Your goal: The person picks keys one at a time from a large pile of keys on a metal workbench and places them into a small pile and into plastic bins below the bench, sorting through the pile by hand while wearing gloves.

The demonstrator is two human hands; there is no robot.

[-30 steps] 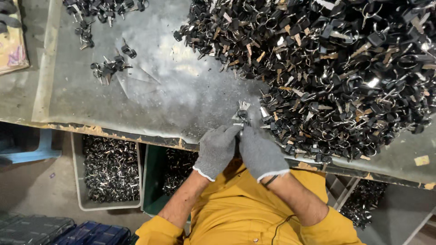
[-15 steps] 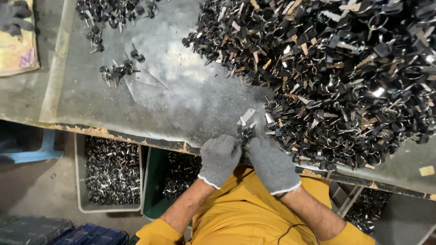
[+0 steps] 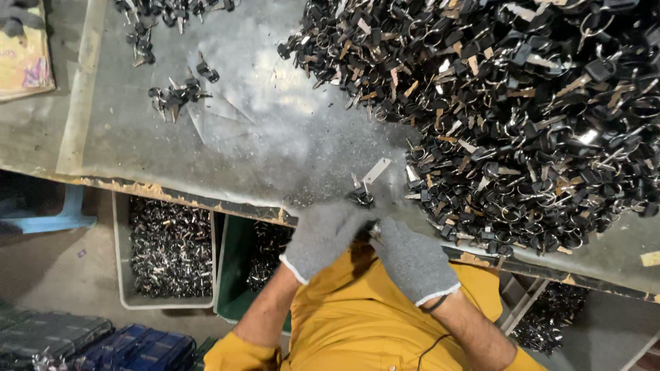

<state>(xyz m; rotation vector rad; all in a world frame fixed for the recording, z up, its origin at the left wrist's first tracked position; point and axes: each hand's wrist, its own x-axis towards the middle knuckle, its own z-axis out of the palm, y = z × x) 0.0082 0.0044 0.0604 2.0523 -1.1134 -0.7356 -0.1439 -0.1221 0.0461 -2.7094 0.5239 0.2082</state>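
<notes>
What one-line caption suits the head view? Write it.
Grey-gloved left hand and right hand work a black-headed key beside a heap of black-headed metal keys.

**Worn grey bench, loaded with keys**

The bench has a scuffed grey metal top with a chipped, rusty front edge. From 12 to 4 o'clock a huge heap of black-headed keys covers it. Small clusters of keys lie at 10 o'clock, with more at 11 o'clock. A yellowish flat card rests at 9 o'clock. One loose key sits near the front edge at centre.
</notes>
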